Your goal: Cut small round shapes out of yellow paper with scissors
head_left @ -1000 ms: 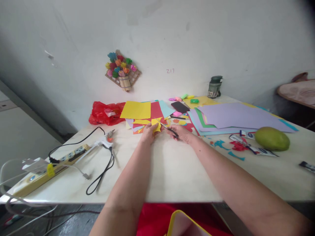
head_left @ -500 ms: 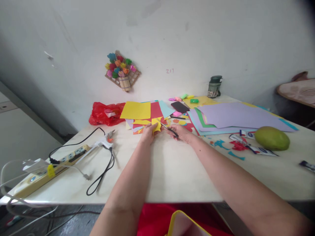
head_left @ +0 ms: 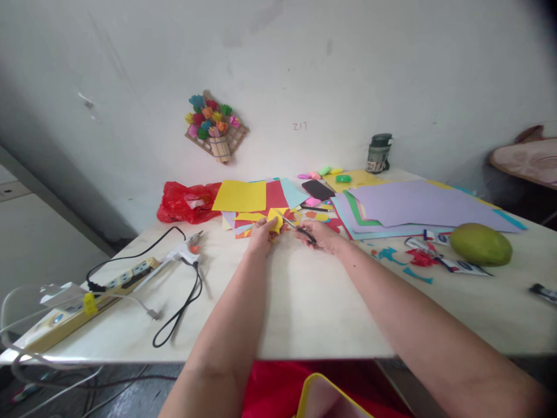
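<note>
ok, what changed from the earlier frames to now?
The yellow paper piece appears turned slightly in the left hand, direction unclear. Neither hand visibly took up or let go of anything. The right hand still holds the scissors; everything else looks unchanged.

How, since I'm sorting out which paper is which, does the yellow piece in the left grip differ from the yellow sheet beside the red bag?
Size: the yellow piece is much smaller than the yellow sheet. Pose: the yellow piece is held in the left grip, while the yellow sheet lies on other papers. State: the scissors appear to meet the yellow piece but are apart from the yellow sheet. Both are a similar yellow.
</note>
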A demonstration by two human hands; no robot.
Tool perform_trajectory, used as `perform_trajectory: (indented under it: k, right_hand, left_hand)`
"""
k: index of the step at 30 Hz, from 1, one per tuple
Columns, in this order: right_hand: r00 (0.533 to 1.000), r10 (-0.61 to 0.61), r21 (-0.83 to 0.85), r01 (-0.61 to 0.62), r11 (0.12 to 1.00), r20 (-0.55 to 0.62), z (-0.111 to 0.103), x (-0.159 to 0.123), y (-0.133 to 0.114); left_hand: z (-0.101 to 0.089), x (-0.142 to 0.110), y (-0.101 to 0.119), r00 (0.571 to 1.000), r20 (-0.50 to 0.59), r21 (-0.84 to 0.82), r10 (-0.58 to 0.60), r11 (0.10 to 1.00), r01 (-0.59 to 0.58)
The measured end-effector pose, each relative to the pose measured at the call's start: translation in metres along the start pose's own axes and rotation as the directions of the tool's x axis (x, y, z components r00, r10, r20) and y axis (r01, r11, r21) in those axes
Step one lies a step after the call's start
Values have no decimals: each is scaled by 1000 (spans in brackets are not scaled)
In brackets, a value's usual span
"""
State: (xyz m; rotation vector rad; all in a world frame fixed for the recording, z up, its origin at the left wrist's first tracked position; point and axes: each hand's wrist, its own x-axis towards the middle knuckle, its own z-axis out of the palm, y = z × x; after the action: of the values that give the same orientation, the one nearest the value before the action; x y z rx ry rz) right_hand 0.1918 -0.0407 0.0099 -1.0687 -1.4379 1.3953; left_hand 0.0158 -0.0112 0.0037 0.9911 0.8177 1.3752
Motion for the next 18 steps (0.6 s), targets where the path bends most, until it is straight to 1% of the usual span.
perform_trajectory:
  k: [3,7,12,18]
  right_hand:
    - [999,34,2,-34,999,-2,0,-1,-1]
    - [999,44,-30,-44,999,3,0,-2,-1]
    - [999,45,-47,-45,998,10,0,-4,-3]
    - [999,43,-64,-43,997,-1,2,-6,-7]
  left_hand:
    - [-1,-1,0,999,49,24,8,1000,-9]
    - [-3,-1,0,994,113,64,7,998,-14]
    - [-4,2,-4,995,103,65,-17,998,10]
    - [-6,6,-8,994,105,18,-20,1000,18]
